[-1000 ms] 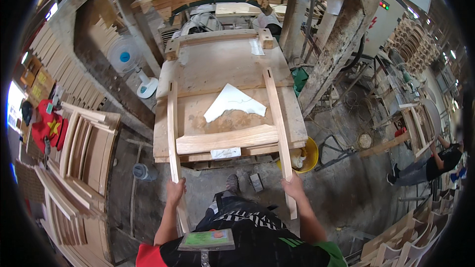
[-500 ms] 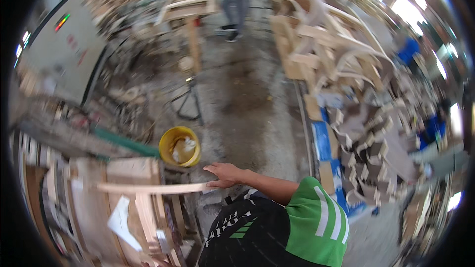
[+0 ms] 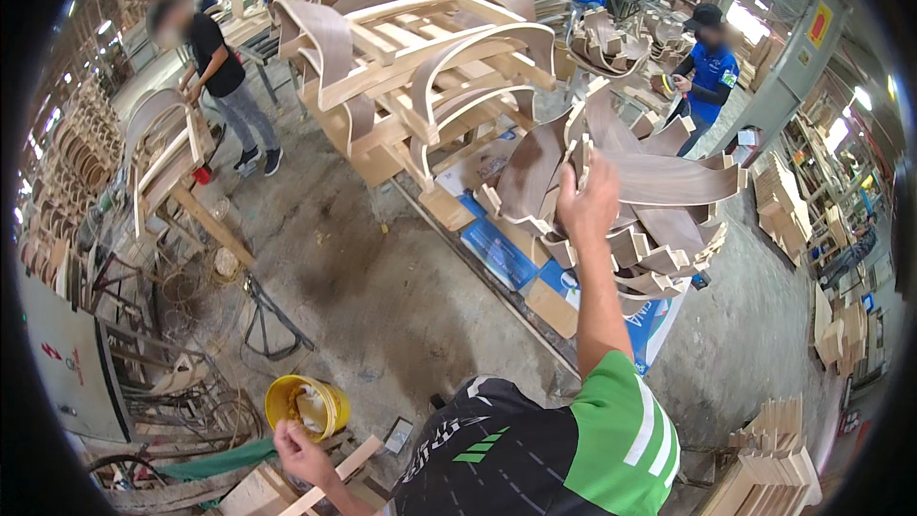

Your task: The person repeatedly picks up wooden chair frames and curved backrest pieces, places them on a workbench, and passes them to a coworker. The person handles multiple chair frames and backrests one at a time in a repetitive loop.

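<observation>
My right hand (image 3: 588, 199) reaches out over a pile of curved wooden pieces (image 3: 683, 179) with dark veneer faces and pale edges. Its fingers are spread around the upright edge of one piece; whether they touch it I cannot tell. My left hand (image 3: 304, 457) is low at the left, by a yellow bucket (image 3: 334, 411) with whitish and brown stuff inside. Its fingers are loosely apart, and no thing shows in them. A pale wooden strip (image 3: 355, 459) lies beside that wrist, partly hidden by the forearm.
Curved wooden frames (image 3: 430, 67) are stacked ahead. Flattened blue cardboard (image 3: 501, 253) lies under the pile. A black metal stand (image 3: 272, 320) is on the floor at left, near a grey cabinet (image 3: 67, 363). One person (image 3: 220, 67) works at far left, another (image 3: 707, 76) beyond the pile.
My view has swung to the right. My right hand has left the end of the wooden strip and reached out to the curved pieces. My left hand has risen toward the bucket.
</observation>
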Motion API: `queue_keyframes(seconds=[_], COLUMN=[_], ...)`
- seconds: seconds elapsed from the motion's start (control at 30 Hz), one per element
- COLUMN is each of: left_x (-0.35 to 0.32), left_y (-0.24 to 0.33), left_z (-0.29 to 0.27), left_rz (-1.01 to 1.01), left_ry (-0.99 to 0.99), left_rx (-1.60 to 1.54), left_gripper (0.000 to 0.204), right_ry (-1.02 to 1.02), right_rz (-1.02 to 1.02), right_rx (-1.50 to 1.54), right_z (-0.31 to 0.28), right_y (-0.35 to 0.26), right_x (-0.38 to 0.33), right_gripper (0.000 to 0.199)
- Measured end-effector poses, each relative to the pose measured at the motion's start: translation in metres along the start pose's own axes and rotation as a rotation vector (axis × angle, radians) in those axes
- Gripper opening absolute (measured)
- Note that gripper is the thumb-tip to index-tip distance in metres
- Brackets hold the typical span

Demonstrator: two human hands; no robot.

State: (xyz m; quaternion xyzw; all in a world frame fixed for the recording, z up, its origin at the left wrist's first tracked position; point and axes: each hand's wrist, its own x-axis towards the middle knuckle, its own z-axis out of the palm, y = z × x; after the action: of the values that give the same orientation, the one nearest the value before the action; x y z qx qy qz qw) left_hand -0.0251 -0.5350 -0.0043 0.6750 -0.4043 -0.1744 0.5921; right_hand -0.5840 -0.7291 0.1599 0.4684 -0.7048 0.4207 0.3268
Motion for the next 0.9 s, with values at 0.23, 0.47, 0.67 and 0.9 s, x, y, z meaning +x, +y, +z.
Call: queue_keyframes(seconds=[0.23, 0.47, 0.67, 0.9], left_x=[0.001, -0.027, -0.035, -0.016], left_y=[0.023, 0.014, 0.009, 0.042], left_z=[0.067, 0.036, 0.032, 0.083], left_rz=[0.01, -0.117, -0.087, 0.072], left_ry=[-0.31, -0.265, -0.251, -0.357], left_rx=[0.106, 0.347, 0.216, 0.122], left_gripper=[0.02, 0.017, 0.017, 0.033], right_ry=[-0.612, -0.107, 0.275, -0.105], right_rz=[0.174, 0.41, 0.552, 0.548], right_rx=[-0.223, 0.157, 1.112, 1.926], right_z=[0.039, -0.024, -0.141, -0.168], right_y=[0.076, 0.083, 0.02, -0.039], right_x=[0.07, 0.168, 0.233, 0.255], right_gripper=[0.045, 0.044, 0.035, 0.03])
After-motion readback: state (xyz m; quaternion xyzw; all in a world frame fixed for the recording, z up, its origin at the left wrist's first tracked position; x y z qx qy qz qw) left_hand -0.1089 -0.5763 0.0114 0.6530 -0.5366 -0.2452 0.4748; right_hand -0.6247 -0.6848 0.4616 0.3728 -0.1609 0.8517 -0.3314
